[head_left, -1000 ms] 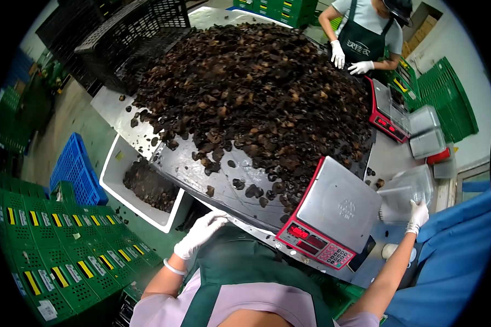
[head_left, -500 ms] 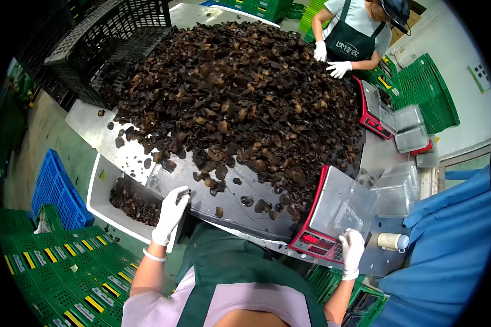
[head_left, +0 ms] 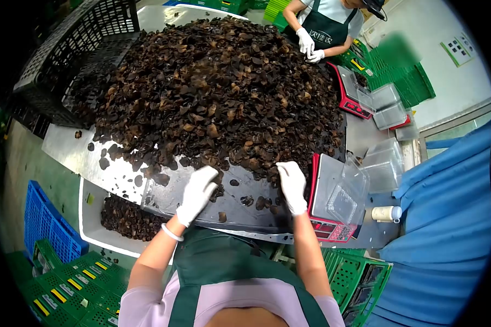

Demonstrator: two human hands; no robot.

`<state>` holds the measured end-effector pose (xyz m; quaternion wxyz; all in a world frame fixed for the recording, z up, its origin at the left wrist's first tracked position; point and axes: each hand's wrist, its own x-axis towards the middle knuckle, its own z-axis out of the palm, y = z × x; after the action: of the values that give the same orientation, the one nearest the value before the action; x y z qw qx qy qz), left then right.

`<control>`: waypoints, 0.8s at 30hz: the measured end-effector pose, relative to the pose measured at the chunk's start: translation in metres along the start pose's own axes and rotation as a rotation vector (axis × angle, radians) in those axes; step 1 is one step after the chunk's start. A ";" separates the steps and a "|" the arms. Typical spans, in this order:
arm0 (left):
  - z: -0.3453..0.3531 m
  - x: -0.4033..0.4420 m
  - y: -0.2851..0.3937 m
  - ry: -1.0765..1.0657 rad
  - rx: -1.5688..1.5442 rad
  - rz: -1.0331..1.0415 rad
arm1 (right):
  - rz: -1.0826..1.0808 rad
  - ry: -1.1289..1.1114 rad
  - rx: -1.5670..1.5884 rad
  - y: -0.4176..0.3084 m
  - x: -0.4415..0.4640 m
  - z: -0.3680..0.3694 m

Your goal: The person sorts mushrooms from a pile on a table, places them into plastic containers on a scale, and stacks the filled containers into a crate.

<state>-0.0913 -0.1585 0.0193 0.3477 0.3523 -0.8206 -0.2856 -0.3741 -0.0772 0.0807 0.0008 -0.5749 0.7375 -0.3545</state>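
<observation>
Both hands apart, gloved white, at nr edge of pile (head_left: pixel 223 103) of dark brown pcs, heaped across grey table (head_left: pixel 163 199). L hand (head_left: pixel 198 192): fingers bent toward pile, few pcs right by fingertips. R hand (head_left: pixel 292 186): also at pile's nr edge, just L of red scale (head_left: pixel 324 169). Grip on any pc, either hand: can't tell, fingertips too unclear. Btwn hands: few loose pcs on bare tabletop. On scale: clear tub (head_left: pixel 341 203). Beyond it, to R: stacked tubs (head_left: pixel 386 163), w/ pale bottle (head_left: pixel 385 213) nearer. Below table edge, L side: white bin (head_left: pixel 87 231) w/ more pcs inside. Far L, on table: black crate (head_left: pixel 46 87), tipped on side. Far R: co-worker's gloved hands (head_left: pixel 312 52), close together at pile's far edge, nr 2nd scale (head_left: pixel 360 108).
</observation>
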 end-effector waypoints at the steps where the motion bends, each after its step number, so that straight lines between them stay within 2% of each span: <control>1: 0.005 -0.003 0.005 -0.060 0.018 0.112 | -0.092 -0.005 -0.084 0.011 0.002 0.022; 2: 0.006 -0.006 0.014 -0.111 -0.009 0.163 | -0.169 -0.011 -0.228 0.014 0.003 0.038; 4: -0.003 -0.015 0.031 -0.255 -0.148 0.172 | -0.135 -0.124 -0.274 0.025 -0.004 0.060; 6: -0.014 -0.027 0.037 -0.257 -0.067 0.265 | -0.084 -0.152 -0.215 0.017 -0.006 0.056; 8: -0.026 -0.043 0.032 -0.239 -0.053 0.243 | -0.031 -0.120 -0.128 0.012 -0.005 0.042; 10: -0.042 -0.058 0.020 -0.184 -0.019 0.138 | 0.209 -0.120 0.111 0.026 -0.007 0.037; 12: -0.050 -0.073 0.009 -0.125 -0.028 0.091 | 0.561 -0.185 0.336 0.011 0.001 0.025; 14: -0.055 -0.083 0.009 -0.127 -0.015 -0.001 | 0.445 -0.202 0.452 -0.065 0.012 0.021; 16: -0.055 -0.075 0.018 -0.116 -0.055 0.059 | 0.327 -0.381 0.624 -0.139 0.009 0.031; 17: -0.053 -0.070 0.021 -0.125 -0.032 0.095 | 0.094 -0.521 0.499 -0.177 0.013 0.030; 18: -0.052 -0.067 0.023 -0.135 -0.010 0.132 | -0.060 -0.564 0.722 -0.192 0.001 0.048; 19: -0.049 -0.070 0.018 -0.278 0.058 -0.001 | 0.125 -0.828 1.094 -0.218 -0.006 0.048; 20: -0.046 -0.062 0.024 -0.288 -0.766 -0.334 | 0.126 -1.030 0.965 -0.236 -0.006 0.049; 21: -0.043 -0.053 0.030 -0.059 -1.568 -0.686 | 0.141 -1.000 0.765 -0.237 -0.012 0.079; 23: -0.042 -0.041 -0.001 0.089 -0.597 -0.280 | -0.177 -0.891 0.799 -0.241 0.037 0.056; 24: -0.046 -0.029 -0.014 0.150 -0.106 -0.079 | -0.284 -0.748 0.641 -0.221 0.055 0.070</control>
<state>-0.0358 -0.1545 0.0258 0.4148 0.3858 -0.7614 -0.3152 -0.1772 -0.1796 0.1664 0.3925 -0.7278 0.4557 -0.3295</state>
